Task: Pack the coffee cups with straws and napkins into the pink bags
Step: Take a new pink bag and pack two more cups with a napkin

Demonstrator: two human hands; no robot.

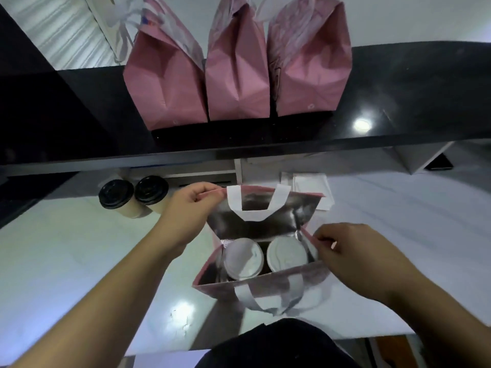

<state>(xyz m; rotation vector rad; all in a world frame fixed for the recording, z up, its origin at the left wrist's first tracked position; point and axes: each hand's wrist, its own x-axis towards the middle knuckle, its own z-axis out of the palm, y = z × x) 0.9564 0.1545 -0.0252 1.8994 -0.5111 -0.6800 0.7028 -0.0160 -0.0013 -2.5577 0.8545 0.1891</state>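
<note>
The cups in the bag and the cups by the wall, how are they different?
The two cups in the open bag have white lids; the two cups by the wall have black lids. The first pair stands inside the bag, the second on the bare counter. Both pairs stand upright, side by side.

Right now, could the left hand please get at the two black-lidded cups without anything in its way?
Probably yes: the black-lidded cups stand uncovered beside the left hand, but its fingers must first release the bag rim.
</note>
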